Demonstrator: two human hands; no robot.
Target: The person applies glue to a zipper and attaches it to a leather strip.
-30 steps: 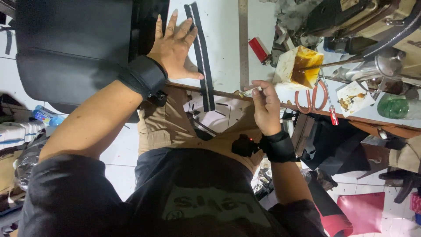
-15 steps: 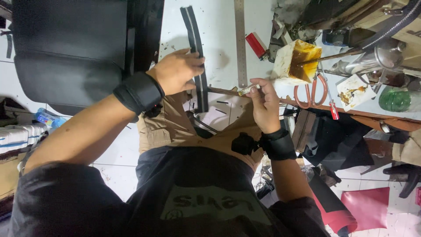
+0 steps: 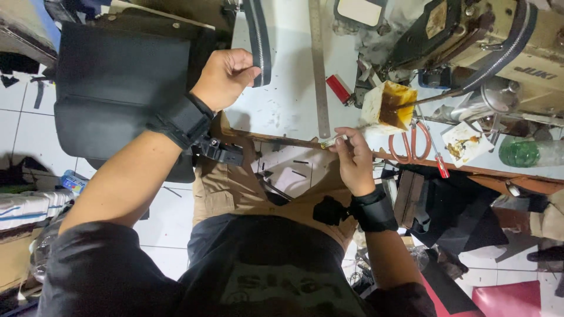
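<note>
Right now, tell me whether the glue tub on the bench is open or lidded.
Open. The glue tub shows no lid; its amber-stained inside is exposed, and a thin stick leans out of it. How full it is cannot be told.

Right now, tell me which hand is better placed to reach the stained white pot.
Right, probably. The right hand pinches a small stick at the table edge, just beside the stained white pot. The left hand is closed on the black strip, farther away.

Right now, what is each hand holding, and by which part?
Left hand grips the black strip near its lower end. Right hand pinches a small brush by its handle.
</note>
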